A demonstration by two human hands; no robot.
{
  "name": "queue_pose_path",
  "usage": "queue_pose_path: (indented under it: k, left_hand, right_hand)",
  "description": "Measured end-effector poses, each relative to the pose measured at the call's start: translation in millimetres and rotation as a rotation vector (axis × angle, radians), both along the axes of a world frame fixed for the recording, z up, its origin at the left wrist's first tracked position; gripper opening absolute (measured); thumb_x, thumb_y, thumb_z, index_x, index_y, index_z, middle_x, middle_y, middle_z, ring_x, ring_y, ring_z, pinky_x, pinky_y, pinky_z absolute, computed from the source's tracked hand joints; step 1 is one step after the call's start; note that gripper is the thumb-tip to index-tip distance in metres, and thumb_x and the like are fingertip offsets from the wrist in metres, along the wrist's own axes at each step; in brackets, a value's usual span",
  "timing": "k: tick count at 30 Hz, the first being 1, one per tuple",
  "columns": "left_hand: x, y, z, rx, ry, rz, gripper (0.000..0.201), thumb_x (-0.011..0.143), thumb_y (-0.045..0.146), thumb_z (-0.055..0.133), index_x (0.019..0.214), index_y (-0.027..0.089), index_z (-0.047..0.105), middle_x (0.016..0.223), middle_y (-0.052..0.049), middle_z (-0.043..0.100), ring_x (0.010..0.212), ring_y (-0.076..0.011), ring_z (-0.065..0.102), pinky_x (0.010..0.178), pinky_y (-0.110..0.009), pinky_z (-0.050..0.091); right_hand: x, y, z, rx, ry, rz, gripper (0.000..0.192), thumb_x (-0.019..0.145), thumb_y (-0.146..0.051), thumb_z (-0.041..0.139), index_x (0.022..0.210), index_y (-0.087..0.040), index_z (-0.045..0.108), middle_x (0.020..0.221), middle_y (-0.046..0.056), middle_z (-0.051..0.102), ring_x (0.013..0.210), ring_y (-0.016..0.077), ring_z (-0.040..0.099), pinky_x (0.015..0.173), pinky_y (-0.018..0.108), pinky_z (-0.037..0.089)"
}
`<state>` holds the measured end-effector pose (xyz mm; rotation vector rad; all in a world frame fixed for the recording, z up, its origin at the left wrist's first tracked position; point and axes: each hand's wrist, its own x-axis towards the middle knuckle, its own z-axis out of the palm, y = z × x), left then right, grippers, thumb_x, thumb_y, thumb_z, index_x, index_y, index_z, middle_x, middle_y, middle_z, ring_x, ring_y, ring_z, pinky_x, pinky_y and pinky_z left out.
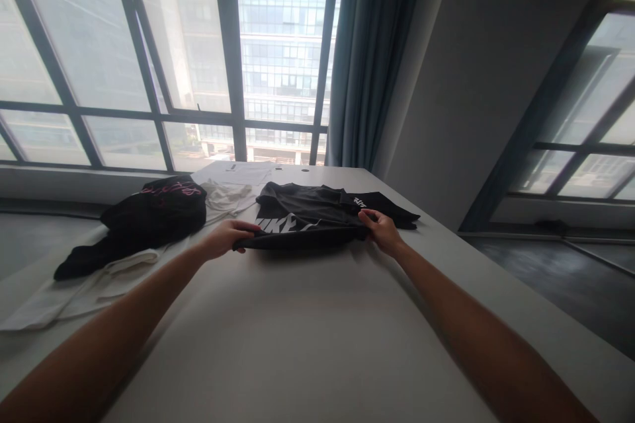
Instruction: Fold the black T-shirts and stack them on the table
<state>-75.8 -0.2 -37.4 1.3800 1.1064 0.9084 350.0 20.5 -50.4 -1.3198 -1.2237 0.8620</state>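
A black T-shirt (307, 221) lies on the white table (307, 330), and large white block capitals run across its front. Part of the word is folded under at the near edge; the letters that show read "IKE", seemingly part of the brand name Nike. A second short line of white print sits on the black fabric at the shirt's far right, near the right hand (383, 230), too small to read. To the left, a crumpled black garment (149, 215) carries pink script lettering along its top fold, seen upside down and not legible.
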Motion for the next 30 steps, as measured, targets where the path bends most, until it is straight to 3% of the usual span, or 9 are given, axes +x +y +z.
queue_pose_path:
  k: [3,7,12,17,20,23,25,27,30]
  left_hand:
    - [-8.7,-2.4,8.1,-0.08,0.08,-0.058,0.035,0.061,0.021,0.081,0.095,0.014,0.08,0.079,-0.007,0.073,0.054,-0.012,0.059,0.043,-0.02,0.051]
    - [-17.8,-5.1,11.0,-0.166,0.192,-0.115,0.029,0.06,0.023,0.081,0.088,0.015,0.081,0.07,-0.007,0.07,0.053,-0.0145,0.059,0.043,-0.023,0.053]
    - [-20.1,-7.7,8.4,-0.281,0.364,-0.229,0.029,0.061,0.027,0.082,0.087,0.014,0.081,0.058,-0.004,0.065,0.042,-0.0132,0.053,0.042,-0.025,0.051]
    - [-17.4,-15.1,14.7,-0.292,0.446,-0.377,0.036,0.062,0.035,0.085,0.092,0.016,0.08,0.05,-0.001,0.058,0.038,-0.0113,0.047,0.039,-0.023,0.046]
    - [-16.5,-18.1,17.5,-0.289,0.505,-0.464,0.042,0.062,0.044,0.085,0.093,0.016,0.08,0.046,0.0,0.055,0.037,-0.0123,0.046,0.036,-0.022,0.041]
    - [-11.5,-14.9,13.5,-0.121,0.559,-0.349,0.046,0.066,0.06,0.078,0.08,0.016,0.079,0.041,0.002,0.048,0.034,-0.0103,0.04,0.035,-0.021,0.033]
    - [-4.1,-11.9,8.3,0.126,0.621,-0.134,0.052,0.069,0.067,0.072,0.066,0.016,0.074,0.041,0.002,0.046,0.037,-0.0098,0.04,0.039,-0.022,0.033]
    - [5.6,-11.8,3.1,0.368,0.666,0.009,0.053,0.073,0.068,0.068,0.066,0.016,0.073,0.051,-0.001,0.057,0.047,-0.013,0.051,0.047,-0.023,0.04]
    - [20.1,-19.2,-3.2,0.539,0.662,-0.148,0.048,0.077,0.063,0.068,0.096,0.019,0.077,0.097,-0.008,0.074,0.087,-0.0235,0.068,0.078,-0.031,0.052]
  right_hand:
    - [7.8,-2.9,6.9,-0.126,0.092,0.122,0.047,0.075,-0.046,0.08,0.109,-0.018,0.064,0.076,0.003,0.067,0.055,0.0146,0.06,0.049,0.028,0.055]
    - [26.6,-8.2,17.0,-0.272,0.116,0.188,0.031,0.08,-0.038,0.077,0.101,-0.018,0.067,0.082,0.005,0.07,0.065,0.0149,0.065,0.056,0.026,0.056]
    - [63.8,-14.0,21.1,-0.367,-0.155,0.219,0.027,0.08,-0.03,0.067,0.105,-0.02,0.071,0.077,0.005,0.069,0.062,0.0158,0.065,0.062,0.029,0.057]
    - [84.0,-15.5,13.6,-0.609,-0.293,0.301,0.031,0.068,-0.027,0.078,0.098,-0.018,0.073,0.071,0.004,0.068,0.059,0.0163,0.062,0.055,0.029,0.054]
    - [75.2,-12.7,9.8,-0.443,-0.37,0.211,0.034,0.067,-0.032,0.084,0.093,-0.014,0.071,0.07,0.005,0.067,0.053,0.0131,0.057,0.053,0.027,0.051]
    - [56.6,-9.8,9.3,-0.208,-0.471,0.121,0.039,0.076,-0.047,0.079,0.092,-0.013,0.07,0.072,0.005,0.067,0.055,0.0118,0.057,0.059,0.027,0.052]
    - [44.4,-9.2,9.5,-0.143,-0.585,0.15,0.043,0.075,-0.052,0.078,0.091,-0.013,0.071,0.078,0.006,0.069,0.064,0.0145,0.062,0.065,0.028,0.052]
    - [35.2,-9.3,9.1,-0.115,-0.732,0.192,0.043,0.069,-0.049,0.083,0.094,-0.014,0.072,0.083,0.006,0.07,0.072,0.0172,0.064,0.069,0.028,0.052]
    - [28.9,-8.6,7.3,-0.097,-0.916,0.207,0.039,0.068,-0.035,0.084,0.099,-0.015,0.073,0.087,0.005,0.071,0.078,0.0184,0.066,0.073,0.027,0.05]
